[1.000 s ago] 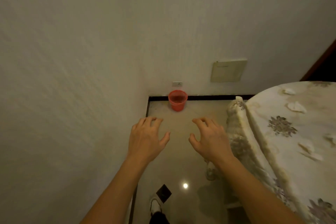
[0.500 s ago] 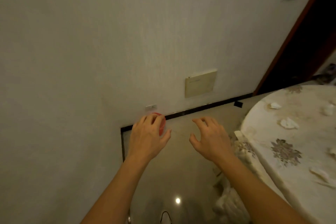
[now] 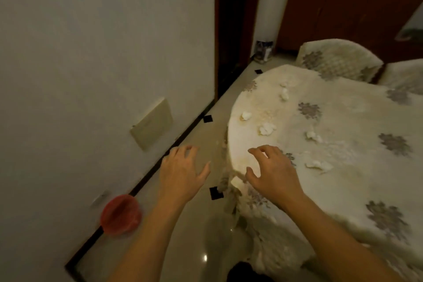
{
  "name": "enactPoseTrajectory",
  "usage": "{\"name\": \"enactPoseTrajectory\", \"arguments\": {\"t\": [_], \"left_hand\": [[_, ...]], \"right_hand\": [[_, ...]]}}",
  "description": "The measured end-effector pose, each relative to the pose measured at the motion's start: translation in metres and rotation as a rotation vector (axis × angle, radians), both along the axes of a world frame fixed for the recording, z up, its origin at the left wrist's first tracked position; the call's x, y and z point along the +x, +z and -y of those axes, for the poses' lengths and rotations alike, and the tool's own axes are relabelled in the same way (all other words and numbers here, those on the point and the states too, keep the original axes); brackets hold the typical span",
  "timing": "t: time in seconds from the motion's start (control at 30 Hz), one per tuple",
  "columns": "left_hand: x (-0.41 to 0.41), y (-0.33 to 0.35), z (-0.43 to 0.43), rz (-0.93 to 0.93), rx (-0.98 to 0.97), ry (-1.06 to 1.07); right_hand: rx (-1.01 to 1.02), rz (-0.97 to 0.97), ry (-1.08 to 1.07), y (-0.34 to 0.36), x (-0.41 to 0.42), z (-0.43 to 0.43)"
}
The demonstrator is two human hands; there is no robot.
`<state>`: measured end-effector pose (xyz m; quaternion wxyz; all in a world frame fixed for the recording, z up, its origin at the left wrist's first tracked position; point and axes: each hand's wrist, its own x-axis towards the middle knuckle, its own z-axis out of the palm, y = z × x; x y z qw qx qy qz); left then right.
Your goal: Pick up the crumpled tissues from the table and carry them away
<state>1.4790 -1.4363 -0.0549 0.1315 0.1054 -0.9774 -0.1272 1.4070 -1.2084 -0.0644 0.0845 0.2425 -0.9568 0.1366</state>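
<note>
Here, head view: both hands empty, palms down, fingers spread and slightly curled. Left hand [image 3: 183,171] over floor beside table [image 3: 357,181]. Right hand [image 3: 272,171] over tabletop's left edge, touching no tissue. Tissues [image 3: 266,128] scattered on cloth-covered tabletop, all beyond hands: one [image 3: 246,115] near left edge, one [image 3: 318,165] just right of right hand, one [image 3: 313,136] further in, two [image 3: 285,94] toward far edge. Red bin [image 3: 120,214] on floor by wall, near left forearm.
</note>
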Motion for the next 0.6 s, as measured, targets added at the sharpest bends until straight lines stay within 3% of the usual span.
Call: {"name": "enactPoseTrajectory", "arguments": {"t": [0.6], "left_hand": [[-0.215,-0.043,-0.163,0.153,0.09,-0.551]], "right_hand": [[-0.103,0.091,-0.582,-0.042,-0.099,-0.176]]}}
